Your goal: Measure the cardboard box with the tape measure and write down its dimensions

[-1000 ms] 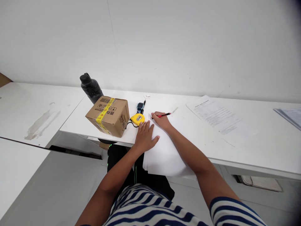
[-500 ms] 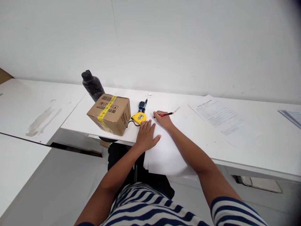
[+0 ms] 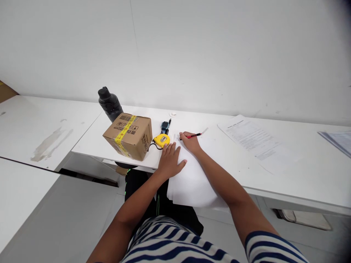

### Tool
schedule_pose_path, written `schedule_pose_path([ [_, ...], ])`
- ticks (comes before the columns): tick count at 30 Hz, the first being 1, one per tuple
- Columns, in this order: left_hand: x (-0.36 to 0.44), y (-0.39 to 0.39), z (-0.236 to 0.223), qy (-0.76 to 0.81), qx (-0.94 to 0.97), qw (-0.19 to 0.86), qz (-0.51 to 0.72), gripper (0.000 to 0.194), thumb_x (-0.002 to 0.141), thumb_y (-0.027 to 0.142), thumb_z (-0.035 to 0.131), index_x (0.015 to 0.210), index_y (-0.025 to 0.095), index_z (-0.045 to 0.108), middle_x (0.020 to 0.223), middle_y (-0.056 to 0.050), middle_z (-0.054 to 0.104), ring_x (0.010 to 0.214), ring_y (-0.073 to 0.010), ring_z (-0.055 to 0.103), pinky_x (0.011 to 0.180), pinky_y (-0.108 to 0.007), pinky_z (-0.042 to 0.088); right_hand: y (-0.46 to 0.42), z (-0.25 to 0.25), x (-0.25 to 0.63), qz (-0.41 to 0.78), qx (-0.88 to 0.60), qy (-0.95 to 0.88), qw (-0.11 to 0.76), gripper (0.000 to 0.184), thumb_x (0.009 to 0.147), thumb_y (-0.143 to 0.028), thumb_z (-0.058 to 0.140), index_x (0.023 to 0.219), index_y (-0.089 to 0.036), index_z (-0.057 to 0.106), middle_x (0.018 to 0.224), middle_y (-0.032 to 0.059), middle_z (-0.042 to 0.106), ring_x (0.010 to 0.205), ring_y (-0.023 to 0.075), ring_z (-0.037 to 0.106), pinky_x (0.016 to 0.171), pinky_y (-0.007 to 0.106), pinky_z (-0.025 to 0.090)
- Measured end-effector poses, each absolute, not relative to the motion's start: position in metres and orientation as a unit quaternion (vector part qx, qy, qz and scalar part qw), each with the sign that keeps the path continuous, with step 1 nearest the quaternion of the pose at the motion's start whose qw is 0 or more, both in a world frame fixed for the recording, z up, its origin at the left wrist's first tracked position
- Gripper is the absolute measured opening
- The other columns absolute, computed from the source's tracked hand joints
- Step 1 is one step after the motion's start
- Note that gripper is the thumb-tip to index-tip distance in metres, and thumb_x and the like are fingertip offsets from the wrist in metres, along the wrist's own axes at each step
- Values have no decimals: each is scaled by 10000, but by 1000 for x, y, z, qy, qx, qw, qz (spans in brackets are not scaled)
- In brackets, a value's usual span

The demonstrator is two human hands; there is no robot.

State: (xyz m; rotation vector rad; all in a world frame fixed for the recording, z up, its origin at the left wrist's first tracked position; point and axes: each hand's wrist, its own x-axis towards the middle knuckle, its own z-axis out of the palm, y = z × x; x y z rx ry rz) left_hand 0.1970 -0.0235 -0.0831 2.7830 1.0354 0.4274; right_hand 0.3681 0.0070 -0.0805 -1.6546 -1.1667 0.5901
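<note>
My right hand (image 3: 190,141) is closed around a red and black pen (image 3: 194,135), its tip down at the upper left of a stack of white paper (image 3: 192,182). Faint marks show on the sheet beside the tip. Flat on the left edge of the paper lies my left hand (image 3: 170,160), fingers spread and holding nothing. Just beyond its fingertips is a yellow tape measure (image 3: 161,140) with a black strap. The paper's lower end hangs over the table's front edge.
A taped cardboard box (image 3: 128,135) stands left of the tape measure, with a black bottle (image 3: 110,104) behind it. A dark watch (image 3: 165,126) and another pen (image 3: 169,122) lie beyond the tape measure. Printed sheets (image 3: 252,138) lie to the right, more papers (image 3: 337,140) farther right.
The view has tilted slightly, so the table things sit a little lower in the picture. Both hands keep nearly the same places, the pen still in my right hand.
</note>
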Motion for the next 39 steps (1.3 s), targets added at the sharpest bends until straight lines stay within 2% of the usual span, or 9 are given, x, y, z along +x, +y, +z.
schedule_pose_path([
  [8, 196, -25, -90, 335, 922, 76, 179, 601, 937, 505, 474, 1389, 108, 478, 1535, -210, 408, 1457, -318, 343, 1232, -538, 178, 8, -84, 369, 246, -691, -484, 477, 345, 841, -442, 495, 593, -217, 576, 629, 1, 627, 672, 175, 570, 682, 305, 443],
  [12, 180, -35, -74, 284, 879, 3, 383, 613, 900, 470, 578, 1411, 165, 428, 1567, -214, 326, 1476, -317, 303, 1173, -523, 314, 4, -80, 365, 231, -685, -507, 469, 356, 851, -455, 493, 610, -212, 591, 644, 17, 640, 704, 192, 593, 722, 320, 449],
  [16, 145, -41, -28, 363, 735, -144, 554, 755, 804, 425, 721, 1445, 234, 369, 1622, -195, 161, 1510, -390, 159, 1186, -634, 194, 2, -86, 362, 124, -696, -538, 459, 338, 902, -457, 474, 861, -194, 683, 862, 68, 692, 823, 216, 618, 748, 326, 457],
  [20, 98, -31, 4, 523, 697, -120, 477, 676, 808, 412, 712, 1391, 174, 464, 1566, -234, 294, 1491, -472, 135, 1139, -693, 248, 8, -101, 370, -15, -720, -580, 380, 342, 898, -228, 443, 1148, -185, 673, 1065, 114, 641, 871, 217, 607, 699, 310, 455],
  [25, 41, -14, 9, 517, 763, -16, 388, 461, 854, 262, 607, 1297, 153, 541, 1496, -170, 451, 1479, -414, 240, 1142, -606, 362, 11, -98, 381, -96, -794, -548, 247, 509, 800, -38, 417, 1222, -168, 670, 1261, 179, 582, 1166, 325, 532, 869, 417, 452],
  [28, 13, -13, 15, 487, 796, 34, 358, 486, 825, 201, 577, 1305, 154, 522, 1543, -154, 392, 1505, -382, 190, 1184, -593, 309, 12, -82, 367, -126, -783, -547, 267, 503, 880, -123, 396, 1338, -181, 596, 1477, 165, 438, 1382, 358, 347, 1041, 502, 368],
  [31, -7, -13, 25, 493, 795, 65, 348, 515, 814, 147, 524, 1328, 188, 517, 1571, -127, 346, 1501, -341, 232, 1203, -555, 302, 17, -67, 334, -62, -776, -569, 264, 462, 973, -391, 367, 1298, -179, 619, 1502, 150, 435, 1443, 368, 265, 1114, 557, 285],
  [34, -17, -15, 29, 503, 782, 95, 354, 556, 833, 127, 473, 1379, 232, 494, 1579, -100, 331, 1470, -295, 323, 1194, -503, 346, 21, -59, 298, 31, -759, -621, 193, 561, 898, -619, 456, 1171, -177, 667, 1532, 167, 405, 1476, 415, 187, 1130, 631, 194],
  [39, -17, -21, 23, 504, 767, 130, 376, 547, 895, 148, 427, 1432, 243, 462, 1619, -96, 259, 1466, -279, 340, 1165, -481, 391, 14, -51, 267, 120, -751, -623, 182, 563, 817, -621, 578, 1152, -169, 562, 1144, 152, 670, 1138, 338, 598, 950, 489, 443],
])
